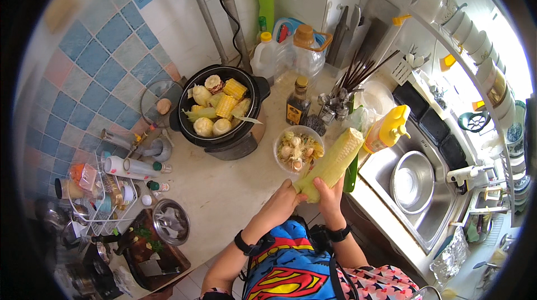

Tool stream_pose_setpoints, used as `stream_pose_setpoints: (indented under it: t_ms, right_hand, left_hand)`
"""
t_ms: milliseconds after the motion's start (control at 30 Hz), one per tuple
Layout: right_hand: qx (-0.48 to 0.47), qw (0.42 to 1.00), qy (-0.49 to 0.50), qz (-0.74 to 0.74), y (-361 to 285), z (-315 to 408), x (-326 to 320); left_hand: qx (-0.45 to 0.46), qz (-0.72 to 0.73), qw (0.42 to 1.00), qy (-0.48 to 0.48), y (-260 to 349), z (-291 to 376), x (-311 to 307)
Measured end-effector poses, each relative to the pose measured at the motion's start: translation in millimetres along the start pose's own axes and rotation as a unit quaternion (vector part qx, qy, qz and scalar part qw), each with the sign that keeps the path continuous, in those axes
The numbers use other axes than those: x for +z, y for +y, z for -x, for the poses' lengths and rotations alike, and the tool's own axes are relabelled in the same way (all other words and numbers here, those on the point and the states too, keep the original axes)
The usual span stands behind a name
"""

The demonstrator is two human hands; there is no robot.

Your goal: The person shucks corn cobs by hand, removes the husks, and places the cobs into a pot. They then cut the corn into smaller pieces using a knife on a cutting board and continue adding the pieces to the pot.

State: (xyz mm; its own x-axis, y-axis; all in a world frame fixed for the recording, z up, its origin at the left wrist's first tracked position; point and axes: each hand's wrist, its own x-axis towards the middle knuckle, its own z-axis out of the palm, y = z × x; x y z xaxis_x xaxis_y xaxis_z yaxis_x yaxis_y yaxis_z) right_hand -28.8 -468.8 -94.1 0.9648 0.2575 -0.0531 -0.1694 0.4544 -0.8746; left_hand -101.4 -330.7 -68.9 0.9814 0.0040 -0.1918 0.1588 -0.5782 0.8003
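Observation:
An ear of corn (331, 163), mostly wrapped in pale green husk with kernels bared near its upper end, is held in both hands. My left hand (287, 195) grips the husk at the stem end. Around the lower part of the ear is my right hand (329, 193), thumb on top. Just beyond my hands stands a clear bowl (319, 142) of husk scraps and stem ends. A black electric cooker pot (197, 138) farther back at the left holds several corn pieces, some partly husked.
A steel sink (436, 220) with a metal basin (413, 182) lies right. A yellow detergent bottle (384, 130) and dark sauce bottle (297, 105) stand behind. At left are a steel bowl (184, 216), wooden cutting board (178, 264), cleaver (153, 267) and white wire rack (107, 218).

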Motion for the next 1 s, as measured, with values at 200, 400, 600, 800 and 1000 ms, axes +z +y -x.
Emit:
stream_pose_setpoints:
  t_ms: [200, 400, 600, 800, 1000]
  right_hand:
    - [-0.141, 0.965, 0.1, 0.196, -14.9, -36.0, -7.1]
    - [-0.112, 0.966, 0.083, 0.217, -39.8, -51.7, -16.7]
    - [-0.082, 0.971, 0.079, 0.21, -57.7, -47.8, -30.1]
    - [-0.075, 0.972, 0.083, 0.206, -56.1, -58.2, -41.4]
    - [-0.076, 0.973, 0.072, 0.205, -51.6, -64.1, -40.8]
  left_hand:
    - [-0.027, -0.167, 0.985, 0.014, -16.1, -22.7, -15.2]
    - [0.045, -0.131, 0.975, 0.174, -38.8, -85.9, -9.7]
    - [-0.01, -0.133, 0.99, 0.045, -54.0, -113.1, 5.8]
    - [0.091, -0.15, 0.966, 0.189, -63.9, -109.5, 9.8]
    - [0.114, -0.128, 0.967, 0.186, -74.8, -106.2, 15.9]
